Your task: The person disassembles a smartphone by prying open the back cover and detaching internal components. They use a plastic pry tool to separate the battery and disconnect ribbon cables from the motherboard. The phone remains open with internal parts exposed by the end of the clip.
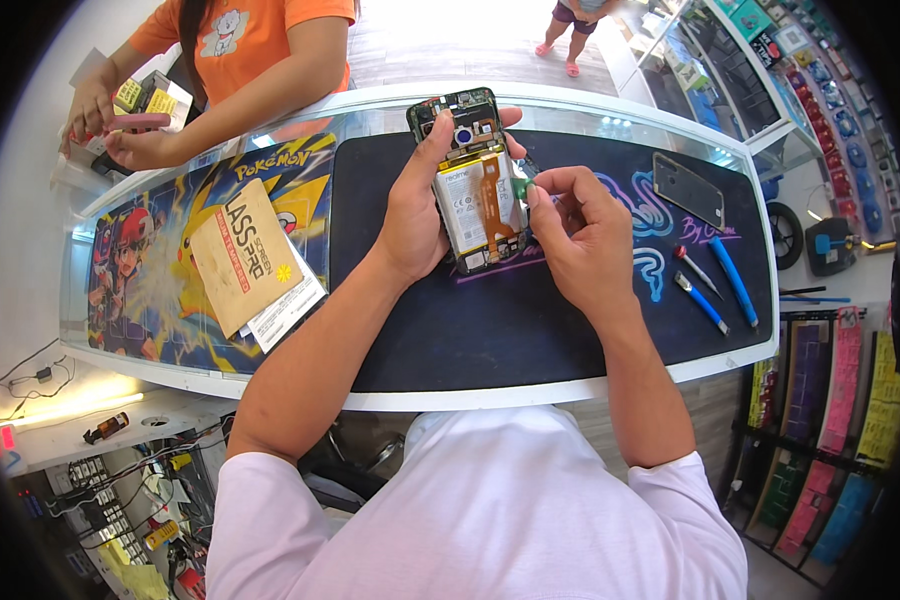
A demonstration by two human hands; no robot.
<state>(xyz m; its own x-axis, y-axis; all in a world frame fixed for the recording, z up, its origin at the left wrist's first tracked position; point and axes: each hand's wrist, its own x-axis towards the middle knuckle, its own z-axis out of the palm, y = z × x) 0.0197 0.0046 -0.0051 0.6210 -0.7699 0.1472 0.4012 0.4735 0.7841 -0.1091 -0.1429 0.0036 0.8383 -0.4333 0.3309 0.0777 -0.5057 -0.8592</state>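
My left hand (415, 215) is wrapped around a smartphone (500, 238) with its back off, holding it tilted above the dark mat. Inside the phone show a silver battery (460, 210), a brown flex cable (492, 205) running down over it, and the circuit board with a round camera part at the top. At the phone's right edge my right hand (590, 240) is closed, thumb and forefinger pinching a small green piece (519, 188). Fingers hide most of that piece, so its kind is unclear.
Right of my hands lie a translucent phone case (688, 190), a screwdriver (700, 270), a slim blue-handled tool (703, 304) and a long blue stick (734, 280). A brown envelope (235, 260) rests over papers at left. Across the counter (450, 398), a person in orange (260, 60) holds a phone.
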